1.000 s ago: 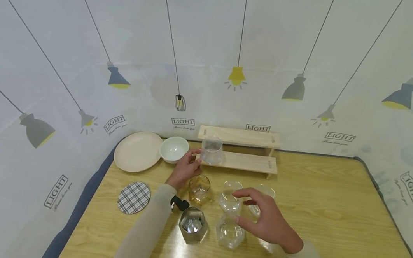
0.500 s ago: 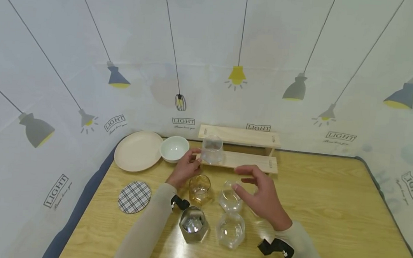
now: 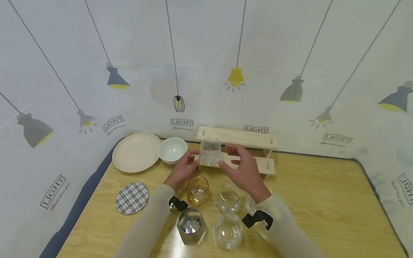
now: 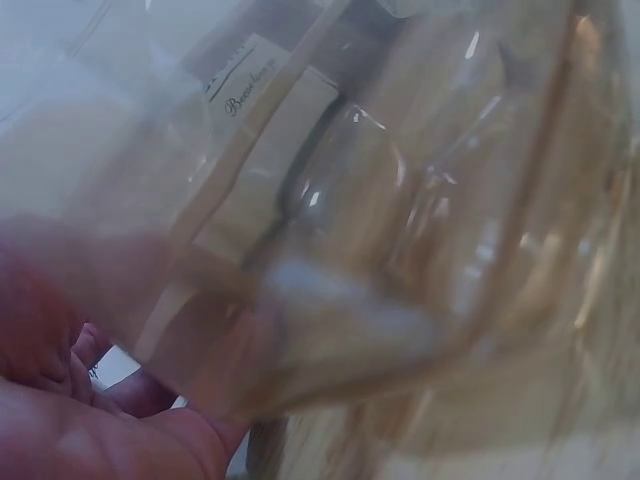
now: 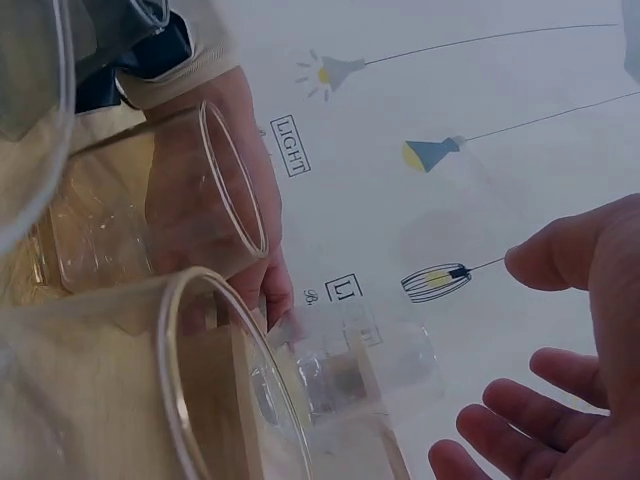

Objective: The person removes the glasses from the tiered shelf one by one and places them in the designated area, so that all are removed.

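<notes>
Right hand (image 3: 243,168): moved from above the cluster of clear glasses (image 3: 229,195) near the front of the surface (image 3: 328,213), up and away towards the lower step of the wooden shelf (image 3: 265,165); now arrived beside the upturned clear glass (image 3: 210,152), fingers spread and relaxed, close to its right side, contact not discernible. Clear glasses formerly covered by that hand: now uncovered in the head view, one partly hidden behind the right wrist band (image 3: 258,219). Head view: shifted slightly, with plate (image 3: 135,152) and coaster (image 3: 131,198) sitting a little further left in frame.
</notes>
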`<state>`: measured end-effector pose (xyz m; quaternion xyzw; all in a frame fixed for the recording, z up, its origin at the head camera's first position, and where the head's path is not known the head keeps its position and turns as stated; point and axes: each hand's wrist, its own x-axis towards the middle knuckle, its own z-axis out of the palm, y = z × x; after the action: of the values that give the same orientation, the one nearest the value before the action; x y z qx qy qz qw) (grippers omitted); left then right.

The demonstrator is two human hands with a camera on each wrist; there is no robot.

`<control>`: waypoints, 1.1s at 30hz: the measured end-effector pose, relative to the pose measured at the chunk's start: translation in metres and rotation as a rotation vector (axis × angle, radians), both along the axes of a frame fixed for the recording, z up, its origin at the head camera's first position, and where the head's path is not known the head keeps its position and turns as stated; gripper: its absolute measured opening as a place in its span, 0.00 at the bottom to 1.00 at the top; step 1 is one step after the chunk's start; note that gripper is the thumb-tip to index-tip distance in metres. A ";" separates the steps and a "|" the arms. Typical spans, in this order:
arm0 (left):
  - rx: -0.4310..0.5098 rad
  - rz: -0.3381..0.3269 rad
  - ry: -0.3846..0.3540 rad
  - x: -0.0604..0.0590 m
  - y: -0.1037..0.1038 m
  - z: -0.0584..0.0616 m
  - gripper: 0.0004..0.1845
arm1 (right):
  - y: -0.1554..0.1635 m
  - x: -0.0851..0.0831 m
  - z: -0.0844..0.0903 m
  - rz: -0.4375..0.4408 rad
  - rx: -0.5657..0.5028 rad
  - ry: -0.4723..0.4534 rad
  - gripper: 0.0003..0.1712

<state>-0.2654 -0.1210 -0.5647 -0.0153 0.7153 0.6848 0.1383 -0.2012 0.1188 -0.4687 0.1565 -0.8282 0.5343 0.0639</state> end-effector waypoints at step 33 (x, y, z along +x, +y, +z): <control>-0.017 -0.005 0.024 0.000 0.002 -0.003 0.19 | -0.029 -0.071 -0.012 0.045 0.337 -0.138 0.51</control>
<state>-0.2657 -0.1195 -0.5673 -0.0064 0.7228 0.6785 0.1313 -0.2725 0.0902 -0.4809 0.1462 -0.9048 0.3986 -0.0322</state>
